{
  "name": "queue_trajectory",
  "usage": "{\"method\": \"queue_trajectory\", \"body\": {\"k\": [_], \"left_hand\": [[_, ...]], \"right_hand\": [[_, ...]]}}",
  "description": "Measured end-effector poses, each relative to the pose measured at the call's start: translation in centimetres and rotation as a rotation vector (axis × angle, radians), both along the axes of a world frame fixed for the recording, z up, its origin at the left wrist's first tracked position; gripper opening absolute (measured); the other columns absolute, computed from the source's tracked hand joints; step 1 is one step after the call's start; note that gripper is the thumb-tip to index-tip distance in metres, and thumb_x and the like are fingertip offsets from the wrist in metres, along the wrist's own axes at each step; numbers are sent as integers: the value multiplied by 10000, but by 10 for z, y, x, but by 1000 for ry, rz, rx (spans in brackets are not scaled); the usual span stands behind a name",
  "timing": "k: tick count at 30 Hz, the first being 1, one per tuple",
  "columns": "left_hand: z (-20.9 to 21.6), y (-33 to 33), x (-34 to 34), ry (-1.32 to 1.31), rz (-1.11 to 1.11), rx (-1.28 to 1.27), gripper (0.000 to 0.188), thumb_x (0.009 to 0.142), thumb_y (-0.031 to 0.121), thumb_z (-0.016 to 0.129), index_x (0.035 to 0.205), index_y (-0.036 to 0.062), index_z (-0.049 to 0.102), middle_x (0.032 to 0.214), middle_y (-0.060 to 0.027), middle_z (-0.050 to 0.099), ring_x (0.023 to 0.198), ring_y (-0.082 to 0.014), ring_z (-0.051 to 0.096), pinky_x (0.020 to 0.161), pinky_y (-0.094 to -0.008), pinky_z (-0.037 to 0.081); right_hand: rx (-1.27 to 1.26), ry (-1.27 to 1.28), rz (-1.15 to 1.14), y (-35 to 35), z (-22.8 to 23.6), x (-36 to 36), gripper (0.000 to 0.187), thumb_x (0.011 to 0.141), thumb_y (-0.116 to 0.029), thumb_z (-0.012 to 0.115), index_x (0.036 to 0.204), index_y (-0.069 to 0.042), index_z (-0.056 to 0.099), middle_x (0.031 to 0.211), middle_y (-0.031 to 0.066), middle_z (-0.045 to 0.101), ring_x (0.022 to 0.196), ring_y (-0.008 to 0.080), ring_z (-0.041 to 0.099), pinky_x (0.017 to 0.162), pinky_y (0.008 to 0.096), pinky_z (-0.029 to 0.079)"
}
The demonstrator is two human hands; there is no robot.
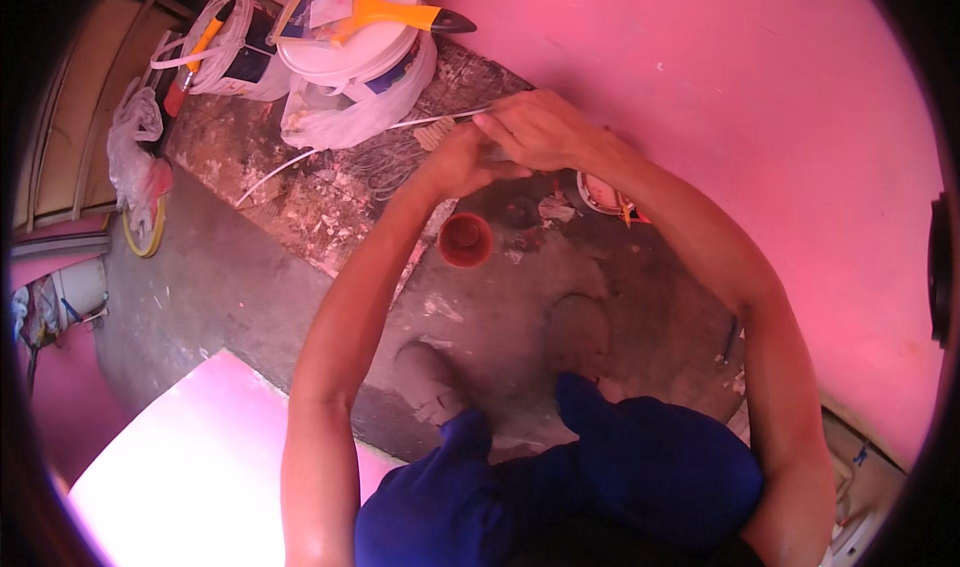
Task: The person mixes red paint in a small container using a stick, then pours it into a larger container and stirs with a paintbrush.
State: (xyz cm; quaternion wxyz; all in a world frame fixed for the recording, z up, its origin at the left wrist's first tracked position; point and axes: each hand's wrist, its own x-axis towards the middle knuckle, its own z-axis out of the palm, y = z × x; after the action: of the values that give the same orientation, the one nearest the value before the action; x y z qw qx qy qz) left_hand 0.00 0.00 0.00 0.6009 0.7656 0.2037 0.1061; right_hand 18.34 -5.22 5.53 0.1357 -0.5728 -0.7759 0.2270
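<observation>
My right hand is closed, its fingertips pinching a thin white cable that runs left across the floor past the white bucket. My left hand meets it just below, fingers closed too, and what sits between them is hidden. Below the hands a reddish-brown cup stands upright on the floor. Partly behind my right forearm is a small round container with a pale rim. A bundle of thin grey wire lies left of my left hand.
A lidded white bucket carries a wide yellow-handled brush. Left of it stands another bucket with an orange-handled tool. A plastic bag hangs far left. The pink wall rises at right; my feet rest below the cup.
</observation>
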Motion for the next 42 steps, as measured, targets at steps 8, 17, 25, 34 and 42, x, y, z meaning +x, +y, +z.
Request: {"method": "queue_trajectory", "body": {"k": [8,17,25,34,42], "left_hand": [[4,-1,-5,56,15,7,504,858,180,902,1245,-42,667,1228,-139,738,1178,-250,703,1037,-401,567],[-10,2,5,-112,28,181,482,766,210,884,1172,28,698,1124,-180,742,1065,-401,708,915,-461,571],[8,4,3,-97,21,362,509,792,197,873,1244,35,705,1194,-164,738,1127,-361,708,958,-436,558],[6,-3,14,-98,32,113,447,896,286,837,1282,84,741,1196,-160,759,1068,-312,734,939,-396,560],[45,-6,-32,-166,252,-159,427,957,208,802,1322,3,714,1320,-79,718,1143,-143,662,996,-341,537]], "right_hand": [[183,137,12,-8,0,-3,451,1090,-347,480,846,-48,713,822,151,687,750,421,680,679,504,553],[676,-112,-10,-19,-2,-2,330,969,-438,695,865,-125,694,847,27,661,635,275,676,540,419,556],[311,-81,-186,-67,32,-11,178,922,-233,750,1041,-102,734,1042,82,676,1059,321,658,856,453,587],[235,57,-139,-65,35,17,313,882,-104,809,1189,-70,755,1151,85,717,1045,296,698,938,405,547],[173,443,-561,-119,102,-15,387,871,-249,857,1157,-40,700,1081,107,691,989,313,711,861,392,576]]}}
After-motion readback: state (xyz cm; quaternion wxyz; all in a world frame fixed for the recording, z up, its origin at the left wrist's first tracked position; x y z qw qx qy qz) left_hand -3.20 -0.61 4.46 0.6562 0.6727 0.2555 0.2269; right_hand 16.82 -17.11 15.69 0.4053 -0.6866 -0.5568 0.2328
